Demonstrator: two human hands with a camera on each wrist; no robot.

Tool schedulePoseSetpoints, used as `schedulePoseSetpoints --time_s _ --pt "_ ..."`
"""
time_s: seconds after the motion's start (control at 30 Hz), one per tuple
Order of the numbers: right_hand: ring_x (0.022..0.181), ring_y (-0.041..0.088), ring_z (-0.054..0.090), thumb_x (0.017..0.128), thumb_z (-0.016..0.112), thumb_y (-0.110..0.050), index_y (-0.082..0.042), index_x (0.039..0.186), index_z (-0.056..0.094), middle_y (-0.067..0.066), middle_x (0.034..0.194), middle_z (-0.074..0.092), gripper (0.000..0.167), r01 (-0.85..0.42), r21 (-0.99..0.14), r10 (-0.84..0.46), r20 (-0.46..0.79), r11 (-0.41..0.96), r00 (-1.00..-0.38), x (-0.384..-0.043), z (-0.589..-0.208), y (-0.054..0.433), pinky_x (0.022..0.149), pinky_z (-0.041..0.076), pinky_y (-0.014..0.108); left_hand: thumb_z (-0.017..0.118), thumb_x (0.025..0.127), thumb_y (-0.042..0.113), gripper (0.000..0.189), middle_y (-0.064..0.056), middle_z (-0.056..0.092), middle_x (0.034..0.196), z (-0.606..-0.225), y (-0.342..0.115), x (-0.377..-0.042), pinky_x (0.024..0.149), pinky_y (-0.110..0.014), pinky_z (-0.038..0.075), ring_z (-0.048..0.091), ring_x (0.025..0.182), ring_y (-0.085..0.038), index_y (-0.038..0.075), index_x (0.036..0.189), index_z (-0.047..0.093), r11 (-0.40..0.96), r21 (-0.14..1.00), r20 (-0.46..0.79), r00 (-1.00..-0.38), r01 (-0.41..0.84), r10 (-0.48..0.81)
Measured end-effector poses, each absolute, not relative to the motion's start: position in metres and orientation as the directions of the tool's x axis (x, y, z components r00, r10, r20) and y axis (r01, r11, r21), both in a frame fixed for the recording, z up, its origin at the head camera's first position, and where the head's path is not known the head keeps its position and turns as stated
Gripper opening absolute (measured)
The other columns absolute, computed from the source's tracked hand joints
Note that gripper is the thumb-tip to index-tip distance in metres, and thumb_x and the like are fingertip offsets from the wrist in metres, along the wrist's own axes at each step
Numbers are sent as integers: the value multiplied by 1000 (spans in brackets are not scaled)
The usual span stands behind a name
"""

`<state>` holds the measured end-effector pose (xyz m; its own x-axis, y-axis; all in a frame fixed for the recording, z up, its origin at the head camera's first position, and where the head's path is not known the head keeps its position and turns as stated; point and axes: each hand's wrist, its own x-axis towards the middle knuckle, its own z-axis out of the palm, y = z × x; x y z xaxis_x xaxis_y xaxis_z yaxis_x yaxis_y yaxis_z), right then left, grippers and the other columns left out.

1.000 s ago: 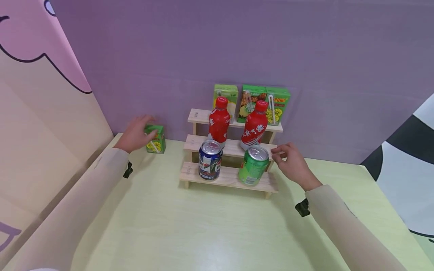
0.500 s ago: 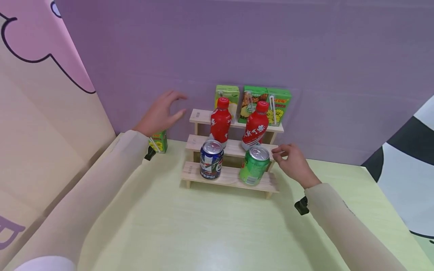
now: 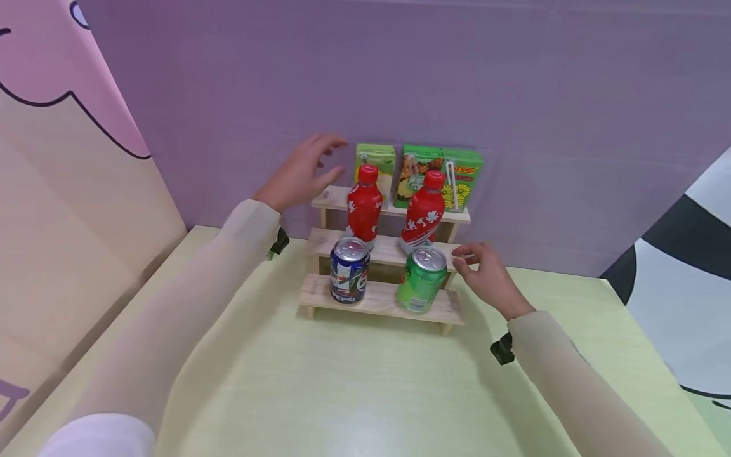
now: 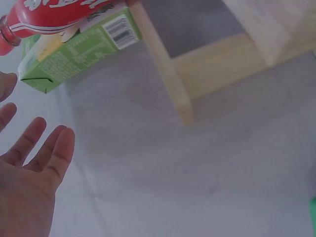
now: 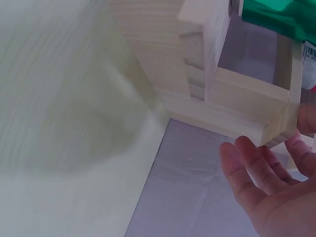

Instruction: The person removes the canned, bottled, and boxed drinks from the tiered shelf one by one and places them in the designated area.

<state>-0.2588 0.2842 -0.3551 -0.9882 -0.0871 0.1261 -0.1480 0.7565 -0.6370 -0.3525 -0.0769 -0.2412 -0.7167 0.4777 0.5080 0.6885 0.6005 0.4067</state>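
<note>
My left hand (image 3: 302,171) is raised beside the left end of the top shelf, fingers spread and holding nothing. Nearest to it is a light green drink carton (image 3: 377,155), standing on that shelf; the left wrist view shows this carton (image 4: 84,54) just beyond the fingertips. With thumb and fingers, my right hand (image 3: 485,279) pinches the right end of the middle shelf of a three-step wooden display stand (image 3: 379,299). Two red bottles (image 3: 365,209) stand on the middle shelf, the right one tilted. A Pepsi can (image 3: 349,273) and a green can (image 3: 421,282) occupy the bottom shelf.
Two darker green drink cartons (image 3: 471,166) stand side by side at the right of the top shelf. Another green carton (image 3: 270,255) on the table is almost wholly hidden behind my left wrist. A purple backdrop (image 3: 542,127) rises behind the stand.
My left hand has left the carton on the table and moved right and up to the top shelf, with nothing in it. The right hand has stayed at the stand.
</note>
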Motion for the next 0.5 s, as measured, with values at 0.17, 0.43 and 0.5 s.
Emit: schedulePoseSetpoints --time_s 0.17,0.43,0.5 --pt "111 39 48 98 51 -14 2 120 53 20 120 41 27 -157 -646 -86 140 747 -986 -260 -359 283 86 48 50 63 92 22 48 -8 46 129 -234 -65 -358 90 -30 46 47 114 -24 13 136 46 578 420 495 -710 700 501" --pt "112 38 47 98 50 -14 1 121 52 20 122 41 28 -140 -650 -80 120 747 -989 -258 -358 282 86 48 49 62 92 17 38 -4 47 125 -225 -51 -367 85 -25 48 50 106 -19 15 129 53 557 435 413 -706 708 575" --pt "112 38 47 98 50 -14 1 122 52 20 123 41 28 -136 -651 -77 118 747 -990 -257 -357 283 86 48 49 62 92 16 35 -4 49 121 -223 -46 -367 84 -24 48 50 103 -18 14 126 55 572 426 401 -713 701 575"
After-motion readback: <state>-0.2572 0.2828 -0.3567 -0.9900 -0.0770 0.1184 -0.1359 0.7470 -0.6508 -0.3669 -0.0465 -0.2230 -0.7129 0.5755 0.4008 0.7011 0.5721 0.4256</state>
